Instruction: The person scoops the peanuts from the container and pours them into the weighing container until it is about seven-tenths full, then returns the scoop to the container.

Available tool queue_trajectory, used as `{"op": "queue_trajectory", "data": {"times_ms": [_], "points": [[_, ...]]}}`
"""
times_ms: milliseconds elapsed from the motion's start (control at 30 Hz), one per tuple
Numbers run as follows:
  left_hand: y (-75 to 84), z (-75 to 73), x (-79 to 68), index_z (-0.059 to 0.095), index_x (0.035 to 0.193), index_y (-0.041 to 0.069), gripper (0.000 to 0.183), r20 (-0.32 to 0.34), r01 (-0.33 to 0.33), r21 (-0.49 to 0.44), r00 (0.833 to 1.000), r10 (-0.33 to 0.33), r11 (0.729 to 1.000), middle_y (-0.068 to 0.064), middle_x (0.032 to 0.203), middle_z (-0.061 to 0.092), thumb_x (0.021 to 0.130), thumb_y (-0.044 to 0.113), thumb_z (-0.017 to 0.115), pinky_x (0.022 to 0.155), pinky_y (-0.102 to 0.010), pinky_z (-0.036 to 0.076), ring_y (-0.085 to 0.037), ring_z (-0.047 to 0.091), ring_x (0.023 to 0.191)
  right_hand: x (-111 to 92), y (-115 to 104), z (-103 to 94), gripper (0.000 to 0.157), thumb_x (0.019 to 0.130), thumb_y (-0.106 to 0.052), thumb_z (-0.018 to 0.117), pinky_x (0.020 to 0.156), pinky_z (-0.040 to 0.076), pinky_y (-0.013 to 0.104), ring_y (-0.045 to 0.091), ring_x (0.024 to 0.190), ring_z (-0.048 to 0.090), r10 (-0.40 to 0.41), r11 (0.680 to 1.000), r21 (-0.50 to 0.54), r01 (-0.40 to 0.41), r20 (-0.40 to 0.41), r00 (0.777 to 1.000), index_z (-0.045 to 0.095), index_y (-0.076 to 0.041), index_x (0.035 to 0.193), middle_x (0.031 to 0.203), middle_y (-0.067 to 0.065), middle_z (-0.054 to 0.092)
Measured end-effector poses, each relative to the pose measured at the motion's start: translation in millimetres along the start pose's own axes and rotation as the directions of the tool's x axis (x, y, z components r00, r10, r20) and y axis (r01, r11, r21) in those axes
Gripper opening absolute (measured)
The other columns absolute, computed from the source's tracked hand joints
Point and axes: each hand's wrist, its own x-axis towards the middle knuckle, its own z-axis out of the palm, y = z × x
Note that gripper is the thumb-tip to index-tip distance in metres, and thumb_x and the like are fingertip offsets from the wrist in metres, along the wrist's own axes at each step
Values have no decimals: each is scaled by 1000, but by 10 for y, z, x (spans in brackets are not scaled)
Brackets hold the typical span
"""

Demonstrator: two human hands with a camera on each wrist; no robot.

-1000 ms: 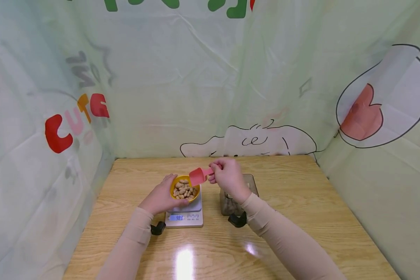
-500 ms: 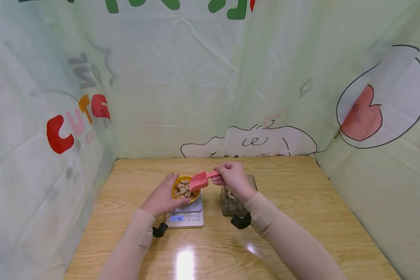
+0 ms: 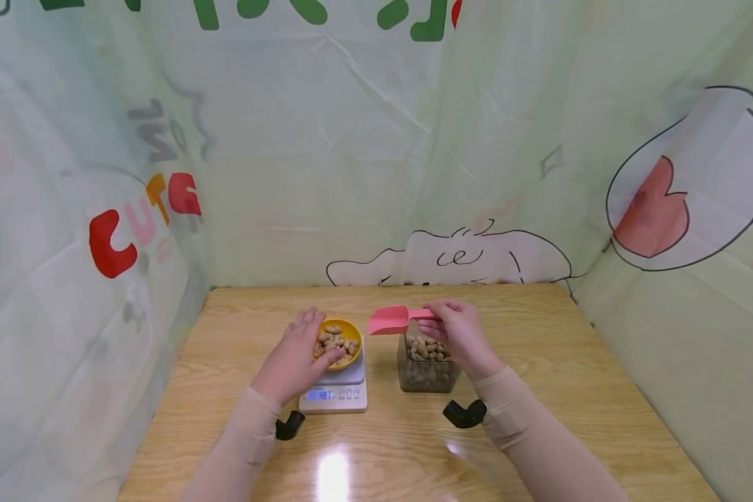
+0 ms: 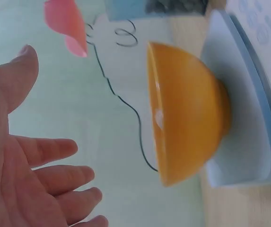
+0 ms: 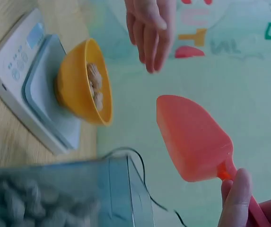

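Observation:
A yellow bowl with peanuts in it sits on a kitchen scale, whose display seems to read 48.7. My left hand hovers above the bowl's left side, fingers spread and holding nothing; the left wrist view shows a gap between it and the bowl. In my right hand, thumb and fingers pinch the handle of a pink scoop. The scoop is level in the air between bowl and container, with no peanuts visible in it. Below the right hand stands a clear container holding more peanuts.
All of this stands on a wooden table. A printed curtain encloses the back and both sides. A dark cable shows beyond the container in the right wrist view.
My right hand has carried the scoop right, away from above the bowl. The left hand has let go of the bowl and lifted. The display went from about 98.3 to 48.7.

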Motion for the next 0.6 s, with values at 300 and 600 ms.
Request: {"op": "queue_trajectory", "data": {"times_ms": [300,600], "points": [[183,114,-239,47,161,3,76,-118,-110,2,987,109,994,-23,173,37,106,53,62,132,-63,29,-44,32,163,-214,18,-515,39,114,-16,52,76,66,20,3,70,75,-43,998,-45,36,-159,986,56,14,139,83,-4,77],[223,308,-460,53,155,-1,68,-238,-231,55,942,238,971,-21,169,45,104,41,70,129,-65,32,-43,40,159,-240,147,-706,37,111,-13,59,71,67,24,6,68,75,-104,965,-258,49,-203,974,62,17,132,86,1,78]]}}
